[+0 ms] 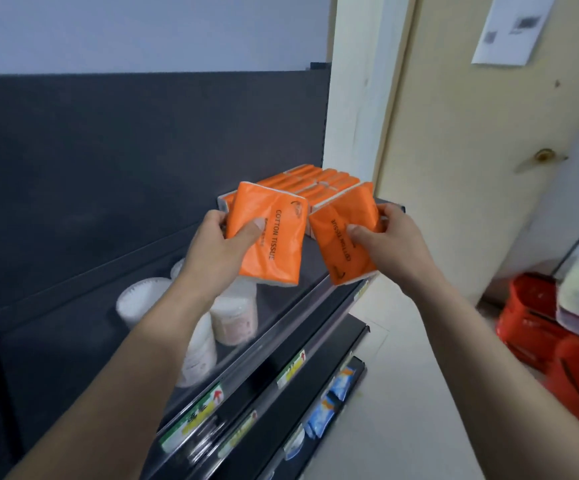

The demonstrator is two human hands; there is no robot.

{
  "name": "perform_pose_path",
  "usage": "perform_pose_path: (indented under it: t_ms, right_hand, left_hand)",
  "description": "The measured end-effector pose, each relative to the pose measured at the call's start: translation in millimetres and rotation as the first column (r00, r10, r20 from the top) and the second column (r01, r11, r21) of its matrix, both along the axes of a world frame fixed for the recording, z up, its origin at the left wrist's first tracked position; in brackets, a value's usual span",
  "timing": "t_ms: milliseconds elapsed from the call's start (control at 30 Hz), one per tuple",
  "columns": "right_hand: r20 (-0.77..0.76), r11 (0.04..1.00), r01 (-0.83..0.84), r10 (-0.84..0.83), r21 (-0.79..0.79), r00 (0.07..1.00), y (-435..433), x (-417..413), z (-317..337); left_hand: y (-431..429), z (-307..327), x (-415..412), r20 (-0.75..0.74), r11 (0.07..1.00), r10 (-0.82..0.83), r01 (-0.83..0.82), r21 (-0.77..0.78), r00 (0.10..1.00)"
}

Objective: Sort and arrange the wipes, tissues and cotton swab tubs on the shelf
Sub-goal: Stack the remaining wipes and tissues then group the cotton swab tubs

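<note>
Two orange cotton tissue packs: my left hand (217,242) grips one (270,237), my right hand (390,237) the other (341,237), above the shelf (291,306).

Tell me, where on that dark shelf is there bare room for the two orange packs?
Bare dark shelf lies left of the stacked orange cotton tissue packs, behind the white round cotton swab tubs. The front edge by the tubs is crowded. The left hand and right hand each hold one pack.

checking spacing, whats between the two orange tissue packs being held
In the head view, a narrow gap separates the left pack from the right pack; through it shows the stacked orange tissue packs at the shelf's far end.
</note>
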State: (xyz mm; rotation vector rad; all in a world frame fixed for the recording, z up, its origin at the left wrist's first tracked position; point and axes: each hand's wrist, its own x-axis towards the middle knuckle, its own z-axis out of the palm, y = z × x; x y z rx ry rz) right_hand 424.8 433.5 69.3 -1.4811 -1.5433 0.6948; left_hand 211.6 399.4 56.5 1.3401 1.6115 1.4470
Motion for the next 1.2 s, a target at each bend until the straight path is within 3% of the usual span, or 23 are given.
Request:
perform_pose_path:
  t_ms: [233, 367, 467, 600, 700, 800, 933, 1100, 1200]
  right_hand:
    - [0.158, 1.0, 0.004, -0.005, 0.004, 0.987, 93, 16, 7]
    - [0.288, 0.991, -0.134, 0.132, -0.013, 0.949, 143, 11, -2]
    - [0.415, 0.944, -0.328, 0.314, -0.039, 0.854, 182, -5, -13]
    - [0.618, 0.815, -0.575, 0.49, -0.075, 0.615, 218, -28, -25]
    - [0.695, 0.716, -0.689, 0.552, -0.113, 0.46, 234, -39, -32]
    - [0.744, 0.64, -0.761, 0.559, -0.107, 0.366, 242, -46, -40]
    - [0.815, 0.584, -0.809, 0.502, -0.072, 0.29, 246, -58, -50]
    - [0.857, 0.588, -0.809, 0.42, -0.005, 0.299, 256, -61, -59]
    - [0.845, 0.59, -0.806, 0.454, -0.047, 0.283, 265, -57, -63]
  left_hand:
    - [80, 7, 5, -0.066, 0.999, 0.026, -0.028, -0.039, 0.998]
    - [104, 3, 5, -0.133, 0.989, 0.052, -0.069, -0.129, 0.99]
    - [112, -2, 1, -0.203, 0.966, 0.11, -0.152, -0.208, 0.973]
    - [110, -8, 9, -0.279, 0.908, 0.206, -0.29, -0.303, 0.938]
    - [105, -13, 21, -0.318, 0.857, 0.271, -0.378, -0.349, 0.908]
    - [96, -15, 33, -0.321, 0.819, 0.319, -0.43, -0.38, 0.892]
    - [90, -16, 45, -0.35, 0.818, 0.325, -0.447, -0.362, 0.878]
    - [108, -36, 49, -0.424, 0.83, 0.284, -0.442, -0.34, 0.86]
    - [125, -49, 53, -0.493, 0.834, 0.214, -0.421, -0.357, 0.843]
